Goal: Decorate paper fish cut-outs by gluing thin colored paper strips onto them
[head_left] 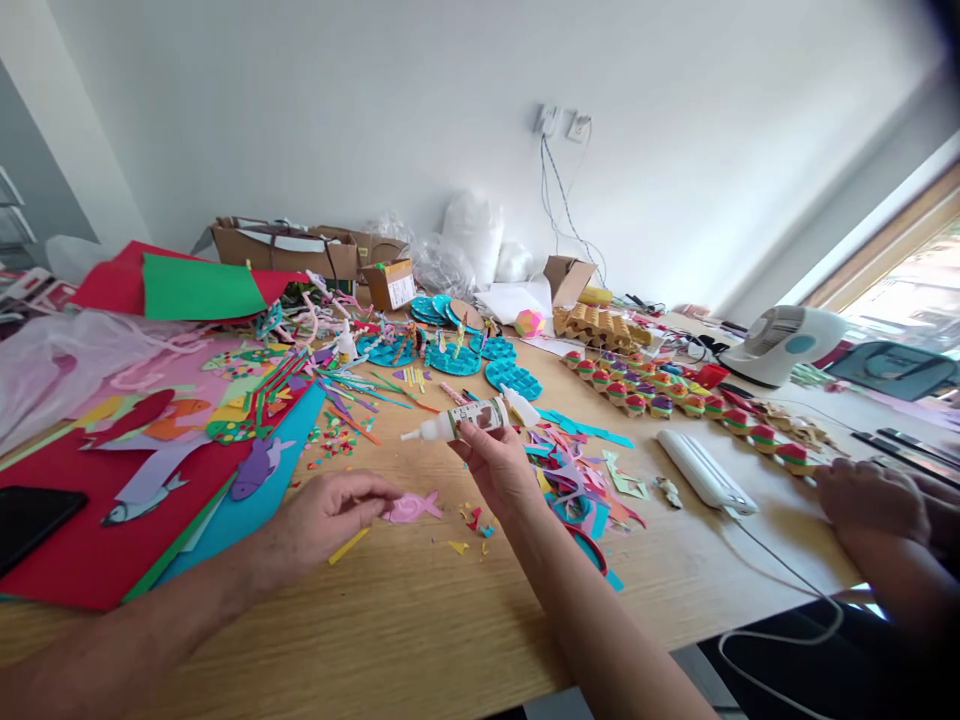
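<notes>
My right hand (491,455) is wrapped round a white glue bottle (442,428), which lies nearly level above the table with its nozzle pointing left. My left hand (341,515) rests low over the wood, thumb and fingertips closed on the left edge of a pink foam fish (417,508). A curl of glue-like line shows on the fish's body. Beside the fish are a yellow strip (349,546) and small red, blue and yellow scraps (476,520). Fish cutouts, among them a purple fish (255,468), lie on coloured sheets at the left.
Red-handled scissors (591,548) lie partly under foam offcuts (577,470) right of my forearm. Beyond stand painted egg-carton strips (660,385), a white corded device (705,470) and a fan (780,340). Another person's hand (870,500) rests at the right. A phone (34,520) lies left.
</notes>
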